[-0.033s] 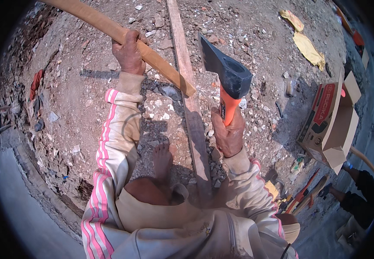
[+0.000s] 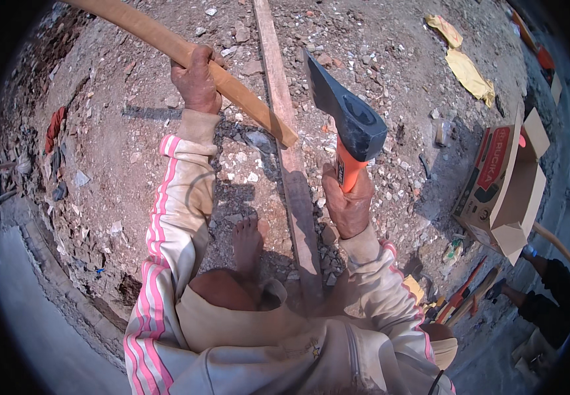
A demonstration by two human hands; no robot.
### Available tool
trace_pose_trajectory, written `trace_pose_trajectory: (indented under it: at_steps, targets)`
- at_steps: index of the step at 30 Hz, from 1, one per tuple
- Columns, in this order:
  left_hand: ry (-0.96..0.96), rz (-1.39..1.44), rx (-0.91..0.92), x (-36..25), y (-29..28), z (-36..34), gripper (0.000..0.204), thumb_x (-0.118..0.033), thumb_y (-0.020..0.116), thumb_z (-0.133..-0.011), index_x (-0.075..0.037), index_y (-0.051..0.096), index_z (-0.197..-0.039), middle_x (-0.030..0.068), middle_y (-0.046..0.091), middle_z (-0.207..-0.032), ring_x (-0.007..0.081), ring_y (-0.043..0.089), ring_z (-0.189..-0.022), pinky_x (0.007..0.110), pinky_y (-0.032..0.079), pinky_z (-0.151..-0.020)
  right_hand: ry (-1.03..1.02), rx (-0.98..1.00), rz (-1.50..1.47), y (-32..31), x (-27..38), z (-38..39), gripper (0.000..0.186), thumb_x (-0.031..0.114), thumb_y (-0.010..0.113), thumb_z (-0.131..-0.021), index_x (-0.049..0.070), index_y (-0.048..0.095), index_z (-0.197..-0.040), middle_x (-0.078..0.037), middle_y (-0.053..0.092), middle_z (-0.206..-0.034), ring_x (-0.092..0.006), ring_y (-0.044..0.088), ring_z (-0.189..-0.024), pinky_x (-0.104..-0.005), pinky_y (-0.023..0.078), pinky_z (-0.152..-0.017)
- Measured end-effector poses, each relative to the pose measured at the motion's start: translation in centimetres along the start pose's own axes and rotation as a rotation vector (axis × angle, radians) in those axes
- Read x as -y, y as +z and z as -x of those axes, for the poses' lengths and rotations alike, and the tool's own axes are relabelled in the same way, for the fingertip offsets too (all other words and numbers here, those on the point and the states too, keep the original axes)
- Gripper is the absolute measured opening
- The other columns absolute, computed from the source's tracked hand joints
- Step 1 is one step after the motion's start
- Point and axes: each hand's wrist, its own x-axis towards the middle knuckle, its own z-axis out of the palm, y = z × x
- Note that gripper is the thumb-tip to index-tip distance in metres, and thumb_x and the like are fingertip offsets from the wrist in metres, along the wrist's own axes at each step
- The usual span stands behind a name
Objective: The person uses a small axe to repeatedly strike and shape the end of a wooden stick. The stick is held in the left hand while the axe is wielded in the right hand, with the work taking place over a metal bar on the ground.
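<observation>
My left hand [image 2: 197, 79] is wrapped round a long, flat-sided piece of wood [image 2: 146, 33], slightly curved like a tool handle. It slants from beyond the top left edge down toward the middle. Its lower end overlaps a long wooden board [image 2: 301, 217] lying on the ground between my feet; I cannot tell if they touch. On the right, my right hand [image 2: 349, 204] grips an axe [image 2: 347, 108] by its orange handle, just under the dark head. The blade points up and left, apart from the wood. Most of the axe handle is hidden by my hand and forearm.
Rubble and small stones [image 2: 377, 230] cover the ground. To the right stands an open cardboard box [image 2: 522, 197]; beyond it are yellow wrappers [image 2: 469, 76]. Several long-handled tools [image 2: 459, 296] lie at the lower right, near another person's dark-sleeved arm [image 2: 545, 296]. My bare foot [image 2: 248, 240] is beside the board.
The axe head has tilted slightly down and to the right in my right hand. My left hand and the piece of wood have stayed in place.
</observation>
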Motion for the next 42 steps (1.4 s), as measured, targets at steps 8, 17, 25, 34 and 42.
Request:
trace_pose_trajectory:
  at_steps: [8, 17, 25, 34, 42]
  targets:
    - [0.032, -0.025, 0.082, -0.5, 0.3, 1.3, 0.02, -0.007, 0.067, -0.088, -0.005, 0.052, -0.1, 0.0076, 0.057, -0.077, 0.0185, 0.059, -0.062, 0.033, 0.052, -0.056, 0.092, 0.115, 0.223, 0.4, -6.6, 3.7, 0.032, 0.013, 0.071, -0.086, 0.004, 0.061, -0.116, -0.021, 0.068, -0.087, -0.0396, 0.07, -0.081, -0.0456, 0.053, -0.071]
    - [-0.118, 0.034, 0.093, -1.8, 0.4, 4.4, 0.022, -0.01, 0.068, -0.088, -0.006, 0.051, -0.103, 0.0058, 0.055, -0.078, 0.0173, 0.058, -0.064, 0.033, 0.053, -0.058, 0.145, 0.137, 0.203, -1.8, -7.3, 7.5, 0.034, 0.012, 0.067, -0.087, 0.004, 0.062, -0.119, -0.022, 0.068, -0.09, -0.0377, 0.07, -0.083, -0.0473, 0.053, -0.074]
    - [-0.199, 0.1, 0.228, -3.3, 1.0, 5.1, 0.023, -0.01, 0.067, -0.089, -0.009, 0.051, -0.105, 0.0035, 0.052, -0.077, 0.0172, 0.054, -0.066, 0.032, 0.05, -0.061, 0.021, 0.09, 0.049, -4.2, 5.6, 3.7, 0.03, 0.013, 0.069, -0.09, 0.003, 0.06, -0.117, -0.019, 0.065, -0.082, -0.0323, 0.07, -0.074, -0.04, 0.052, -0.067]
    - [-0.095, 0.01, 0.098, -1.9, 0.7, 7.3, 0.026, -0.008, 0.072, -0.088, -0.007, 0.052, -0.104, 0.0059, 0.057, -0.08, 0.0169, 0.058, -0.065, 0.031, 0.052, -0.059, 0.187, 0.165, 0.246, -2.1, -5.5, 10.3, 0.029, 0.014, 0.065, -0.09, 0.002, 0.058, -0.116, -0.025, 0.065, -0.085, -0.0432, 0.068, -0.078, -0.0475, 0.05, -0.066]
    - [0.19, -0.134, -0.087, -2.8, -2.0, 9.6, 0.039, -0.004, 0.08, -0.085, -0.005, 0.052, -0.112, 0.0051, 0.06, -0.089, 0.0153, 0.062, -0.073, 0.029, 0.054, -0.066, -0.059, 0.03, 0.021, 0.2, 6.6, 6.8, 0.026, 0.008, 0.069, -0.09, 0.001, 0.056, -0.112, -0.022, 0.062, -0.081, -0.0383, 0.065, -0.072, -0.0428, 0.05, -0.065]
